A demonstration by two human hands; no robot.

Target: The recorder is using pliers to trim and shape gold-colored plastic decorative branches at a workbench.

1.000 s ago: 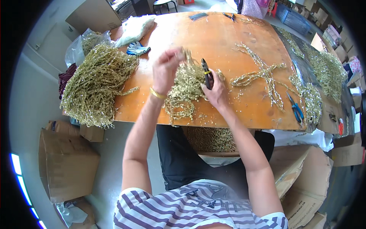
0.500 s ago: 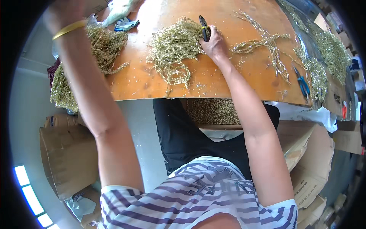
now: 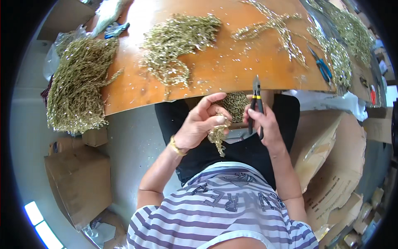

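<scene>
Fingers of the left hand [image 3: 197, 126] pinch a gold bunch [image 3: 217, 141]; those of the right hand [image 3: 268, 124] grip the pliers [image 3: 257, 90]. The table [image 3: 128, 79] spans 12 o'clock, with a big heap [image 3: 78, 83] at 10 and a smaller pile [image 3: 180, 37] between 11 and 12. The pliers point to 12, and the bunch hangs apart from their tip, toward 7. For tidy work — I judge — pinch close to the spot, spread the strands and keep fingertips off the blades. Large letters cross the shirt [image 3: 199, 220] at 6; smaller print — only partly legible — marks the carton [image 3: 331, 166] at 4.
</scene>
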